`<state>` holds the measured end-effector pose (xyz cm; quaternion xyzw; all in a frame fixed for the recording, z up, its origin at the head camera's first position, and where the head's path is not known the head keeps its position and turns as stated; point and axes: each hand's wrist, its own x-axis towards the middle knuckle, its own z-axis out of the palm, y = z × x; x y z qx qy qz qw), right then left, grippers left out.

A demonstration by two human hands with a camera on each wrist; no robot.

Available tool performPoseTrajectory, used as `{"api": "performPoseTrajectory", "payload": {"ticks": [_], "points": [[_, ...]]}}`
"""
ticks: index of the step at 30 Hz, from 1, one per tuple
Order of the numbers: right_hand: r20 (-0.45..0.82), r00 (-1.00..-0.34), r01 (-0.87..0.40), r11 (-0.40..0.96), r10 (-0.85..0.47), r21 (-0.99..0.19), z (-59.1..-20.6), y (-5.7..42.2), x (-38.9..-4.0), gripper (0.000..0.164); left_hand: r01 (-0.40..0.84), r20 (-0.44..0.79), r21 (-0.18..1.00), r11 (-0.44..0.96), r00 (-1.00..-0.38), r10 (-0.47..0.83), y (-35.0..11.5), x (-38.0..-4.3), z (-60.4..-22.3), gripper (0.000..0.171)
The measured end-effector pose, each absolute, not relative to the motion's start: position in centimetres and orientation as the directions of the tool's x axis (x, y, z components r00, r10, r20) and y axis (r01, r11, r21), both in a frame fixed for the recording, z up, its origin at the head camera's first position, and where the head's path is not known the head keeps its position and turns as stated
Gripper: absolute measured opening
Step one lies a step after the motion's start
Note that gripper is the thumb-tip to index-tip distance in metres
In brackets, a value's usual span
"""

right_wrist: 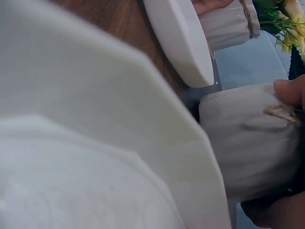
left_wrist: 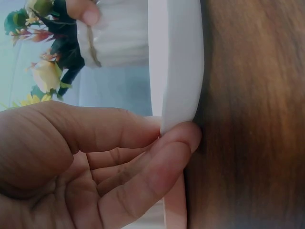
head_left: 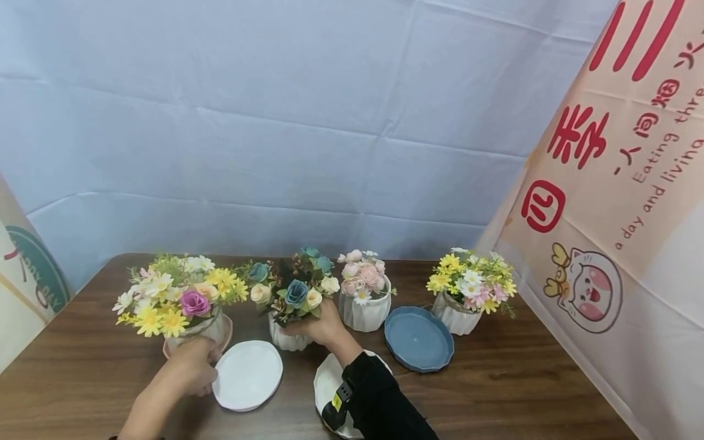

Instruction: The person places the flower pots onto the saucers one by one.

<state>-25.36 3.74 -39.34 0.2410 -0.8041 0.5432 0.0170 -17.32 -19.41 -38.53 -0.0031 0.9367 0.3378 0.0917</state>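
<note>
My left hand (head_left: 192, 365) pinches the near left rim of a round white saucer (head_left: 247, 376). Its thumb and fingers meet on that white rim (left_wrist: 183, 71) in the left wrist view. With my right hand (head_left: 326, 330) I grip a ribbed white flowerpot (head_left: 286, 336) holding blue and cream artificial roses (head_left: 297, 293). In the right wrist view, thumb and fingers lie on either side of this pot (right_wrist: 243, 138), near its twine bow; whether its base touches the table cannot be told. A cream faceted saucer (head_left: 326, 382) lies beneath my right forearm, partly hidden.
At left, a pot of yellow and purple flowers (head_left: 192, 302) stands on a pink saucer (head_left: 228, 333). Behind my right hand is a pot of pink flowers (head_left: 365, 311). A blue saucer (head_left: 419, 339) lies beside a tilted-looking pot of yellow flowers (head_left: 456, 315). Cloth (head_left: 275, 153) hangs behind the table.
</note>
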Motion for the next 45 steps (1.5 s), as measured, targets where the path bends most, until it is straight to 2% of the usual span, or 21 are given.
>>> {"api": "performPoseTrajectory", "payload": {"ticks": [9, 16, 26, 30, 33, 40, 45], "points": [[0.339, -0.897, -0.381, 0.111, -0.283, -0.918, -38.7, 3.5, -25.3, 0.076, -0.059, -0.167, 0.645, 0.762, -0.984, 0.065, -19.4, -17.5, -38.4, 0.019], [0.459, -0.834, -0.476, -0.02, -0.305, -0.879, -36.6, 3.7, -24.0, 0.071, -0.062, -0.173, 0.641, 0.765, -0.983, 0.065, -19.5, -17.5, -38.3, 0.021], [0.447, -0.826, -0.484, 0.025, -0.344, -0.875, -35.7, 4.1, -22.9, 0.072, -0.053, -0.162, 0.651, 0.758, -0.984, 0.07, -19.4, -17.5, -38.6, 0.02], [0.395, -0.849, -0.455, 0.106, -0.351, -0.884, -35.5, 4.1, -22.3, 0.069, -0.054, -0.163, 0.65, 0.758, -0.984, 0.069, -19.4, -17.5, -38.6, 0.02], [0.355, -0.88, -0.424, 0.189, -0.314, -0.886, -35.2, 3.8, -21.5, 0.068, -0.055, -0.166, 0.649, 0.759, -0.984, 0.071, -19.4, -17.5, -38.6, 0.02], [0.36, -0.918, -0.396, 0.345, -0.167, -0.851, -38.0, 3.0, -22.3, 0.077, -0.059, -0.173, 0.649, 0.758, -0.982, 0.072, -19.5, -17.6, -38.6, 0.021], [0.352, -0.925, -0.381, 0.391, -0.145, -0.838, -37.9, 2.5, -21.4, 0.076, -0.063, -0.176, 0.654, 0.754, -0.982, 0.071, -19.6, -17.6, -38.7, 0.022]]}}
